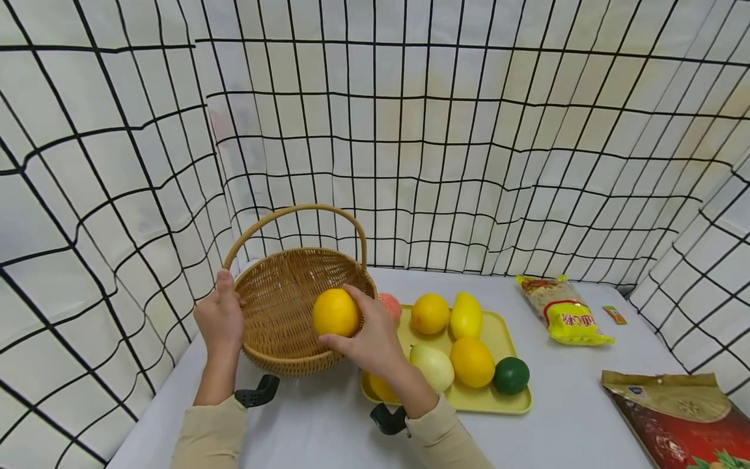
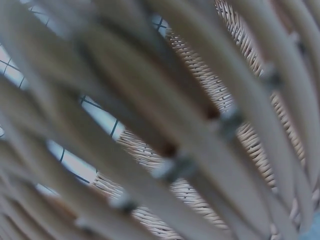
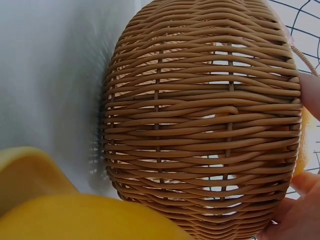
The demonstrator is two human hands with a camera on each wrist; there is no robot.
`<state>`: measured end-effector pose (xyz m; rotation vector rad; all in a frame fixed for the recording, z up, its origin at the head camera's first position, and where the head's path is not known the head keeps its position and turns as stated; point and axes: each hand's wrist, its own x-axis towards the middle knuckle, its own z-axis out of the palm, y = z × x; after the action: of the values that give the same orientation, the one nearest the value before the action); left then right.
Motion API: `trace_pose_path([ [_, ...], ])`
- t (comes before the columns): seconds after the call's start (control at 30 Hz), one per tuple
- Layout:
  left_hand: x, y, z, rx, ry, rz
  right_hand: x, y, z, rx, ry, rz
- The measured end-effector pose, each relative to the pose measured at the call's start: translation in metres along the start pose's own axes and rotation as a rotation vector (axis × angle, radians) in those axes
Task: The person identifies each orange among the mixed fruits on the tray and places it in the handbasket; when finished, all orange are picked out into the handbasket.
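My left hand grips the left rim of a brown wicker basket near the foot of its arched handle. The basket leans with its mouth towards me, and no fruit shows inside it in the head view. An orange is held between the thumb and fingers of my right hand, in front of the basket's right rim. In the right wrist view, the woven wall fills the middle, and the orange is mostly hidden behind the rim. Only blurred wickerwork appears in the left wrist view.
Right of the basket, a yellow tray bears oranges, a mango, a pale pear, a dark green fruit and a pinkish fruit. Further right lie food bags and a small packet. Netted walls surround the table.
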<state>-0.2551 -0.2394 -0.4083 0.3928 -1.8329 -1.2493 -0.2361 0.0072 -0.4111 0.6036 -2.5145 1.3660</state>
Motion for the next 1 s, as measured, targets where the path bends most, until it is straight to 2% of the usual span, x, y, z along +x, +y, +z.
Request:
trace_pose_path([
  [0.17, 0.0, 0.002, 0.001, -0.004, -0.004, 0.016, -0.001, 0.001, 0.001, -0.086, -0.024, -0.001],
  [0.5, -0.003, 0.003, 0.001, 0.012, -0.017, 0.046, -0.003, -0.001, 0.0, -0.146, -0.071, 0.012],
  [0.8, -0.003, 0.001, -0.001, 0.006, -0.019, 0.021, -0.005, 0.0, -0.003, -0.098, -0.097, 0.017],
  [1.0, -0.001, -0.001, -0.001, 0.035, -0.021, -0.021, -0.004, -0.003, -0.017, 0.025, -0.103, 0.01],
])
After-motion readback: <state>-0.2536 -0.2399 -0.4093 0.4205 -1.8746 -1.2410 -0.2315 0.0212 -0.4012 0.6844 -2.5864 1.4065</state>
